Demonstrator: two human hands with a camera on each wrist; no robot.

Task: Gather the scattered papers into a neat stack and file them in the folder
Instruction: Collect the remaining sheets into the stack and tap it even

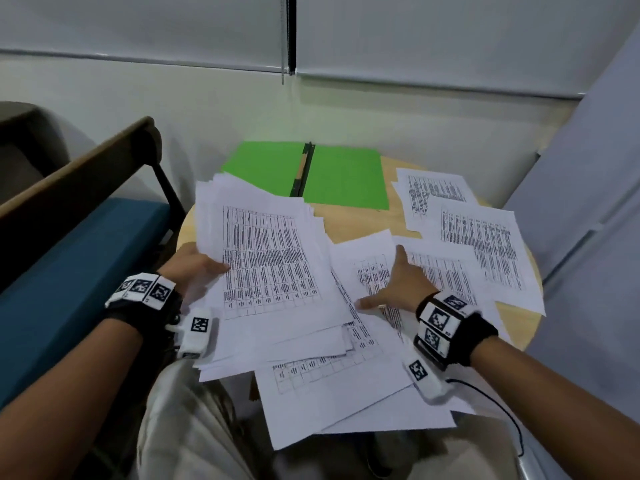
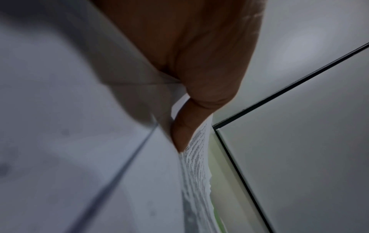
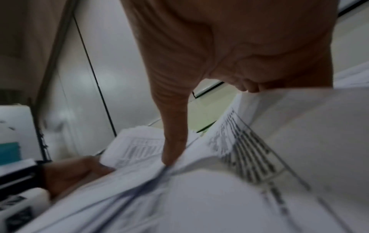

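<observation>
Right now my left hand (image 1: 194,268) grips a loose bundle of papers (image 1: 266,268) at its left edge, thumb on top and the other fingers underneath, holding it tilted above the near left part of the round wooden table (image 1: 349,220). From the left wrist view the thumb (image 2: 185,129) presses into the fanned sheet edges. The top sheet carries a printed table of small black text, too fine to read.

My right hand (image 1: 398,285) lies flat on the sheets spread at the middle of the table, fingers straight, thumb stretched left, holding nothing. In the right wrist view one finger (image 3: 173,141) presses down on the paper.

More printed sheets (image 1: 485,244) lie overlapping on the right side of the table, apart from the bundle, and others (image 1: 346,393) hang over the near edge under the bundle. All show the same kind of grid; no words can be made out.

At the far side the green folder (image 1: 343,178) lies open and flat, with a dark spine and a pen (image 1: 302,168) along its fold. The bundle's far corner overlaps the folder's left half.

Both wrists wear black bands with black-and-white square markers (image 1: 438,317). A blue chair (image 1: 69,271) stands to the left.
</observation>
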